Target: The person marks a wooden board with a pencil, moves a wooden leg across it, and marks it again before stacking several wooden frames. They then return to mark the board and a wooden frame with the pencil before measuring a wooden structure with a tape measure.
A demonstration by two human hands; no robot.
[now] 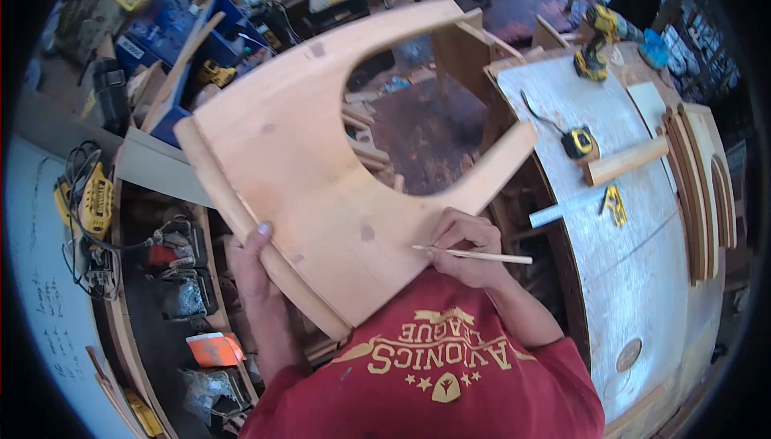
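A large curved wooden panel (281, 150) with a rounded cut-out along one side rests against my torso. A straight wooden strip (233, 198) runs along its left edge. My left hand (255, 266) grips that edge, thumb on top, its other fingers hidden beneath. In my right hand (467, 248) a slim pale pencil (490, 257) is pinched, its tip at the panel's surface near the lower right. Several darker patches mark the wood.
On the metal-topped table (618, 270) at right lie a tape measure (577, 142), a wooden block (626, 160), a ruler (566, 207), a drill (596, 41) and stacked curved wood pieces (699, 190). At left are a blue bin (181, 106) and a yellow corded power tool (90, 202).
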